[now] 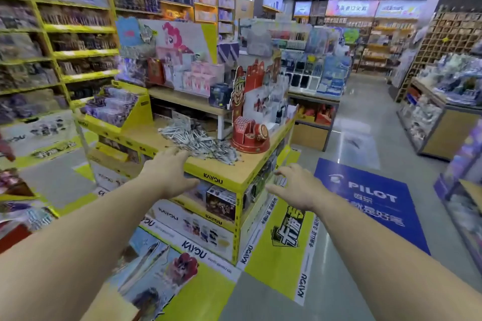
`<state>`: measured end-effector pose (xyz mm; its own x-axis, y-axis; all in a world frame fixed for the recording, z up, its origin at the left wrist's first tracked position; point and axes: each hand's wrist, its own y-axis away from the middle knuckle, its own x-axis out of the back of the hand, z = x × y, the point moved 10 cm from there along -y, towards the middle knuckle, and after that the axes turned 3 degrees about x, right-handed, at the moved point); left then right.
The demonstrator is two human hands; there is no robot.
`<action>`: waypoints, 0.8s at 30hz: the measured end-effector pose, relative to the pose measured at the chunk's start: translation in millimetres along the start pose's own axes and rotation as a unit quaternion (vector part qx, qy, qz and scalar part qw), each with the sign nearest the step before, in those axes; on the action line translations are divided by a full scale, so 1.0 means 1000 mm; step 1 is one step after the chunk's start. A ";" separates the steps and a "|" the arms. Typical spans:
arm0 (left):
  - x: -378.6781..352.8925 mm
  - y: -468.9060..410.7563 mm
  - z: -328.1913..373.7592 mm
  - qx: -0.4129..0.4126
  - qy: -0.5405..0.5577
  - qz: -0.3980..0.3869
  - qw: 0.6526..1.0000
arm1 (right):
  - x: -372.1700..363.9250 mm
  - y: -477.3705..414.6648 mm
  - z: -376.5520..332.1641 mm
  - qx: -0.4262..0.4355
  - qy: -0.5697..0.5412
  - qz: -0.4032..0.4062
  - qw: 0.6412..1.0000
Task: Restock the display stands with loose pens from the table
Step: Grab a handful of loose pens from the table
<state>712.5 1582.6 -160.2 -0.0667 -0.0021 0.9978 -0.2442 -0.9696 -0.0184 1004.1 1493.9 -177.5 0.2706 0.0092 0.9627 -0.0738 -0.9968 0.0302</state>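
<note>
Pens (200, 142), slim, silvery, loosely heaped

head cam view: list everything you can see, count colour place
loose pens: one heap, too many to count, silver-grey, middle of the table top
table: one, yellow with KAYOU edging, centre
round display stand: one, red, on the table right of the pens
tiered stand: one, yellow, holding purple packs, table's far left
wall shelves: several rows, yellow, left
floor mat: one, blue, marked PILOT, aisle on the right
left hand: one, fingers stretched towards the pens, holding nothing
right hand: one, fingers relaxed, holding nothing, beside the table's near corner
</note>
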 end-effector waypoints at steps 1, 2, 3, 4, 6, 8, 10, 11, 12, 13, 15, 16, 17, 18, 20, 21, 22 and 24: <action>-0.007 -0.022 -0.005 0.013 -0.003 -0.003 1.000 | -0.005 -0.032 0.003 0.012 -0.001 -0.006 1.000; -0.013 -0.043 -0.010 0.028 -0.004 -0.010 1.000 | -0.009 -0.062 0.005 0.024 -0.004 -0.013 1.000; -0.019 -0.062 -0.016 0.046 -0.005 -0.016 0.999 | -0.013 -0.092 0.006 0.037 -0.009 -0.022 0.999; -0.022 -0.081 -0.023 0.064 -0.003 -0.019 0.998 | -0.017 -0.121 0.006 0.050 -0.014 -0.032 0.998; -0.027 -0.115 -0.035 0.093 0.008 -0.020 0.995 | -0.025 -0.176 0.004 0.071 -0.015 -0.057 0.996; -0.031 -0.146 -0.046 0.110 0.015 -0.025 0.993 | -0.030 -0.228 -0.003 0.092 -0.015 -0.072 0.993; -0.038 -0.177 -0.060 0.120 0.011 -0.031 0.992 | -0.039 -0.276 -0.015 0.112 -0.021 -0.084 0.990; -0.042 -0.192 -0.070 0.129 0.014 -0.030 0.991 | -0.045 -0.299 -0.021 0.120 -0.023 -0.088 0.989; -0.047 -0.208 -0.082 0.139 0.020 -0.029 0.990 | -0.051 -0.321 -0.027 0.125 -0.026 -0.091 0.988; -0.053 -0.224 -0.095 0.148 0.026 -0.031 0.988 | -0.059 -0.343 -0.033 0.129 -0.030 -0.094 0.987; -0.068 -0.260 -0.122 0.161 0.034 -0.036 0.986 | -0.077 -0.386 -0.047 0.138 -0.033 -0.101 0.985; -0.075 -0.278 -0.134 0.166 0.037 -0.040 0.985 | -0.085 -0.407 -0.054 0.141 -0.030 -0.104 0.984; -0.084 -0.298 -0.146 0.168 0.042 -0.046 0.984 | -0.094 -0.427 -0.060 0.143 -0.025 -0.107 0.984; -0.093 -0.317 -0.157 0.167 0.048 -0.051 0.983 | -0.104 -0.447 -0.066 0.140 -0.022 -0.113 0.983; -0.110 -0.355 -0.177 0.161 0.069 -0.067 0.982 | -0.122 -0.486 -0.075 0.125 -0.017 -0.127 0.984; -0.118 -0.373 -0.186 0.158 0.078 -0.077 0.981 | -0.130 -0.503 -0.078 0.116 -0.016 -0.134 0.984; -0.126 -0.390 -0.195 0.152 0.081 -0.088 0.981 | -0.137 -0.520 -0.081 0.106 -0.019 -0.141 0.984; -0.138 -0.423 -0.212 0.139 0.085 -0.103 0.981 | -0.148 -0.552 -0.088 0.085 -0.033 -0.151 0.984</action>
<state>620.0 2044.9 -303.4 -0.2092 0.2179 0.9533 0.0032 -0.9747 0.2235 920.4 2049.9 -313.3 0.3181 0.3079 0.8967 0.1804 -0.9482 0.2616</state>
